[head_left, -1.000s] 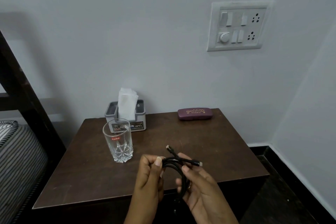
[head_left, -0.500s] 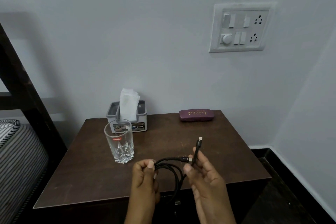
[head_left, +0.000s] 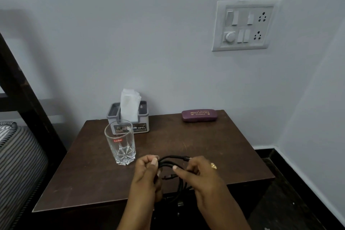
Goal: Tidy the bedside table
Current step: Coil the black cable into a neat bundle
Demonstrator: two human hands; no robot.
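Over the front of the brown bedside table [head_left: 214, 145], both my hands hold a coiled black cable [head_left: 170, 160]. My left hand [head_left: 147, 172] pinches the left side of the loops. The right side is gripped by my right hand [head_left: 201, 172], which wears a gold ring. Part of the coil hangs below my hands over the table's front edge. An empty clear glass [head_left: 120, 142] stands upright just left of my left hand. At the back stand a grey tissue holder [head_left: 128, 117] with a white tissue sticking up and a maroon spectacle case [head_left: 199, 115].
A switch and socket panel [head_left: 244, 24] is on the wall above the table. A dark bed frame [head_left: 24, 99] and striped mattress [head_left: 16, 164] lie to the left. Dark floor [head_left: 291, 201] runs to the right of the table.
The cable end that stuck up from my right hand has been brought down into the coil. My hands have drawn the loops flatter and lower over the table front.
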